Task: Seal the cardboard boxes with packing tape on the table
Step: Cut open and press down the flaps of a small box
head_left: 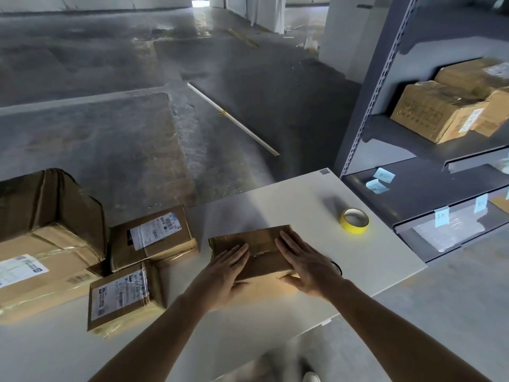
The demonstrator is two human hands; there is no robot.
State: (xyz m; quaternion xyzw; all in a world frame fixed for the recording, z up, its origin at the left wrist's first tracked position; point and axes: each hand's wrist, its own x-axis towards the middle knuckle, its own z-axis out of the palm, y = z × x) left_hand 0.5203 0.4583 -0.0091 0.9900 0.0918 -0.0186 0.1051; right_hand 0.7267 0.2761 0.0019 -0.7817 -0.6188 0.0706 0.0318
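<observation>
A small brown cardboard box (254,244) lies on the white table (380,257) in front of me. My left hand (225,271) presses flat on its top left part with straight fingers. My right hand (305,266) lies flat on the top right part, fingers straight, thumb at the near edge. A roll of yellow packing tape (354,220) sits on the table to the right of the box, apart from both hands.
Three labelled cardboard boxes (153,237) (124,296) (33,274) stand on the table's left side, with a larger dark box (52,199) behind them. A grey metal shelf (413,150) with boxes rises at the right. The table's right edge runs near the tape.
</observation>
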